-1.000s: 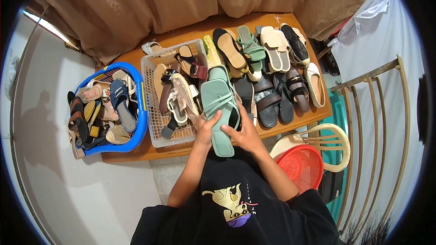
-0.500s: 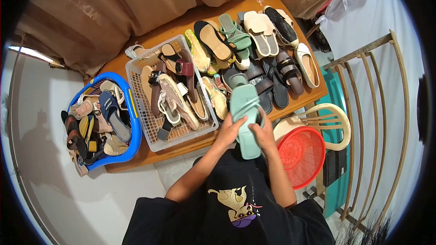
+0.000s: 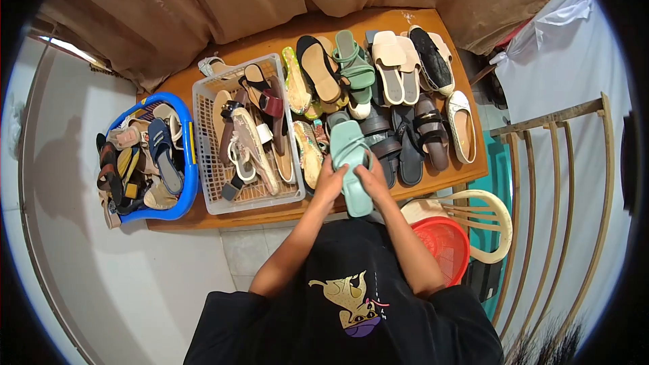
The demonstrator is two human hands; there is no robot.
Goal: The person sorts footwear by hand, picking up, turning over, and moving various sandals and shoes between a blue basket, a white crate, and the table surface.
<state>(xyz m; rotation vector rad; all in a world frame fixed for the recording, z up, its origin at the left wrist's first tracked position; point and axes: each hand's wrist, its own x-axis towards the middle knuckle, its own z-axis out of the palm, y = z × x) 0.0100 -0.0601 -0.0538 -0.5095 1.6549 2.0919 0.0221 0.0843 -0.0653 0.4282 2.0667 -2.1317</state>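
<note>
A mint green sandal (image 3: 347,136) with crossed straps is held between both my hands over the front edge of the table. My left hand (image 3: 330,180) grips its left side, thumb on the footbed. On the other side my right hand (image 3: 372,178) is closed round the edge, its thumb also on top. Part of another green strap shows behind the sandal by my right fingers. Just beyond lie black slide sandals (image 3: 383,144) and a patterned flat shoe (image 3: 308,152). A darker green strappy pair (image 3: 353,67) rests farther back.
Left of the shoe rows stands a grey plastic crate (image 3: 251,205) of shoes, and beside it a blue basket (image 3: 192,182) filled with more. A red basket (image 3: 454,238) sits on a cream chair (image 3: 501,224) at the right. A wooden rack (image 3: 556,124) stands beyond.
The view has shifted, so the table appears lower. Both hands, still holding the mint green sandal, have moved a little left and away from my body, closer over the table.
</note>
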